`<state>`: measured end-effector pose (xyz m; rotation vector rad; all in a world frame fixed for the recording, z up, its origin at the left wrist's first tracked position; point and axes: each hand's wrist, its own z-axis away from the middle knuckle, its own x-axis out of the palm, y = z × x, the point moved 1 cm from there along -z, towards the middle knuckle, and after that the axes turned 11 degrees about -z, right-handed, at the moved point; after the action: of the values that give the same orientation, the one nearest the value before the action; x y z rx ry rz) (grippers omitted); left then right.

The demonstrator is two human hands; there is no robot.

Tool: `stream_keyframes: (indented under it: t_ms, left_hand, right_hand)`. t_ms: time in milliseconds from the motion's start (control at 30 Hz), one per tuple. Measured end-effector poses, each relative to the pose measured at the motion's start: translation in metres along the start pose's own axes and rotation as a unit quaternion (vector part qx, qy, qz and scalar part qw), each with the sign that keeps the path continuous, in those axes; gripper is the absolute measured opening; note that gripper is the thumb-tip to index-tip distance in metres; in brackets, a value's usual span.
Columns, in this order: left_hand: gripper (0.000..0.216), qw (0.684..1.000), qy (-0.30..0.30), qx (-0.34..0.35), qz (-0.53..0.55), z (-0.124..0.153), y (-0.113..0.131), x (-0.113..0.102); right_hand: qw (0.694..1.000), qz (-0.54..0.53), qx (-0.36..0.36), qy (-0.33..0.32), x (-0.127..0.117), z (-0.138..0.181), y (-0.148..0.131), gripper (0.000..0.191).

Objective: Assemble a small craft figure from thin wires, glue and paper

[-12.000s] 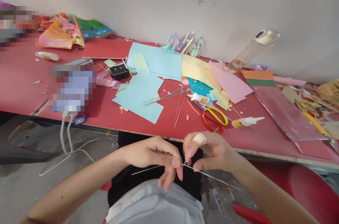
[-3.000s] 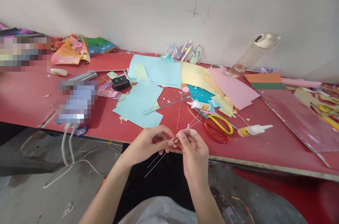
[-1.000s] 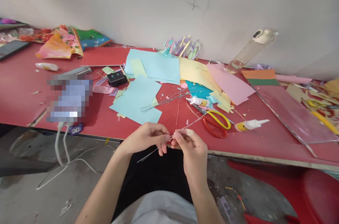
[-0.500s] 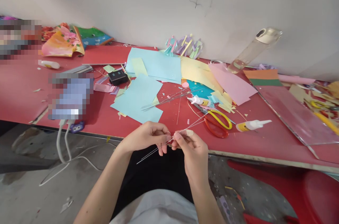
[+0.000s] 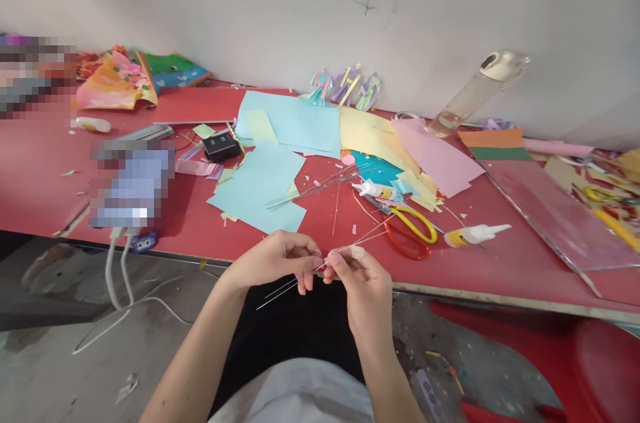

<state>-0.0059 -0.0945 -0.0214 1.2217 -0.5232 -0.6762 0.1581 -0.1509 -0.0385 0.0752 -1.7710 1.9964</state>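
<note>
Two thin metal wires (image 5: 280,296) run slantwise through my fingers, just off the near edge of the red table (image 5: 280,246). My left hand (image 5: 285,259) pinches them between thumb and fingers. Right beside it, my right hand (image 5: 357,276) grips the same wires, thumb on top; a pale wrap shows on one of its fingers. The wires' far ends reach over the red-and-yellow-handled scissors (image 5: 413,226). More loose wires (image 5: 320,186) lie across the table and over the light blue paper (image 5: 263,186).
White glue bottles (image 5: 477,235) lie right of the scissors and by the blades. Yellow paper (image 5: 375,136) and pink paper (image 5: 440,156) spread behind. A clear water bottle (image 5: 465,99) leans at the wall near small paper figures (image 5: 345,86). A black box (image 5: 221,146) sits left.
Both hands stay nearly in place. The wires between them have spread slightly apart at the lower left end. Things on the table have not moved.
</note>
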Motion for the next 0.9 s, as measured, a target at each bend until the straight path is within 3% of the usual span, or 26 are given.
stream_keyframes:
  t_ms: [567, 900]
  left_hand:
    - [0.025, 0.999, 0.025, 0.021, 0.029, -0.0005, -0.0035, 0.0046]
    - [0.026, 1.0, 0.016, 0.022, 0.005, 0.0015, -0.006, 0.0047]
  right_hand:
    - [1.0, 0.016, -0.008, 0.008, 0.0018, 0.0047, 0.0032, 0.02]
    - [1.0, 0.006, 0.011, -0.026, 0.0012, 0.0041, 0.0011, 0.019]
